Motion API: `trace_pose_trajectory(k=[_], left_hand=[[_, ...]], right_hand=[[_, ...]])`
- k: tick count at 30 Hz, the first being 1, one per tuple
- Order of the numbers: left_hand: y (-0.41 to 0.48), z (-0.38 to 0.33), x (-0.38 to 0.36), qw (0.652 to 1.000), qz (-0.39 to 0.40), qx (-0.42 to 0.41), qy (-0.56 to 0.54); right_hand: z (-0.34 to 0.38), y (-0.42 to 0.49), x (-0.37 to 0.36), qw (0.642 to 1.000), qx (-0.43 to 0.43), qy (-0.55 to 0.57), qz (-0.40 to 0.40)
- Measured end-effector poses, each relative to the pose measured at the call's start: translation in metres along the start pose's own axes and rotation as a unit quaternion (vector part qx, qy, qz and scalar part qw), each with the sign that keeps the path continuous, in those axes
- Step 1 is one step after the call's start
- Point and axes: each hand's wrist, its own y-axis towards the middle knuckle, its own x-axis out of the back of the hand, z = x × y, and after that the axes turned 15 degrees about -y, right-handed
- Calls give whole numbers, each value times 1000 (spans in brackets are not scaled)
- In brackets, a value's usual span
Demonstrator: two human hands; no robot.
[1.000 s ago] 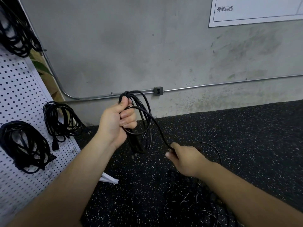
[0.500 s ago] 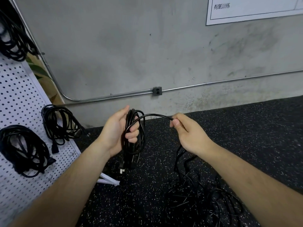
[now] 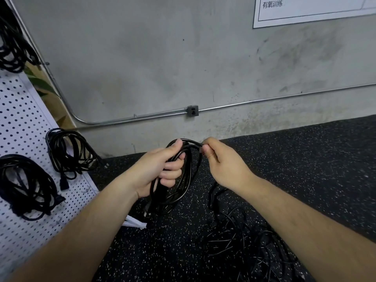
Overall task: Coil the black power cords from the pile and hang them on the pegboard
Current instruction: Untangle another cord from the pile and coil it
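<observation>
The coiled cord point(image 3: 195, 169) gripped in the left hand point(image 3: 158, 169) has a smooth black plastic sheath with a faint gloss, as do the cords in the pile point(image 3: 244, 247) below the right hand point(image 3: 221, 165). Under both hands the floor point(image 3: 305, 159) looks like matt black rubber flecked white. Beyond the hands, the wall point(image 3: 142, 58) is rough, stained grey concrete crossed by a dull-shining metal conduit point(image 3: 284, 96). Left of the left hand, the white pegboard point(image 3: 20, 119) is matt.

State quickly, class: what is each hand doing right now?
Left hand: closed round the coiled black cord.
Right hand: pinching a strand of that cord at the top of the coil.
</observation>
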Motion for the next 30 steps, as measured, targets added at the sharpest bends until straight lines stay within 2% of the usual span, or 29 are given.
trace_pose_trajectory(k=[3,4,6,8,11,13,15,17,21,24,30], left_hand=[[-3,2,-4,999,35,-25,-18],[-4,1,-4,998,55,-27,-30],[-6,-1,-4,995,84,-30,-51],[-7,-2,-2,993,86,-42,-64],[-4,-2,-2,992,46,-85,-75],[-2,-1,-5,990,-6,-125,-62],[2,4,-7,982,-76,-173,-17],[6,11,-12,971,-122,-205,31],[6,14,-26,959,-128,-248,45],[1,7,-28,947,-134,-291,14],[5,-6,-15,921,-171,-345,-50]], right_hand=[[12,-3,-3,988,-79,134,20],[16,-2,-1,971,-105,211,41],[20,0,6,915,-143,357,121],[25,-1,13,883,-137,402,199],[33,-2,16,881,-132,391,231],[37,-1,14,907,-119,330,232],[44,-1,10,941,-95,219,239],[49,-1,2,956,-91,182,209],[43,1,-14,971,-91,187,120],[34,-4,-28,970,-108,127,176],[24,-17,-32,958,-120,113,236]])
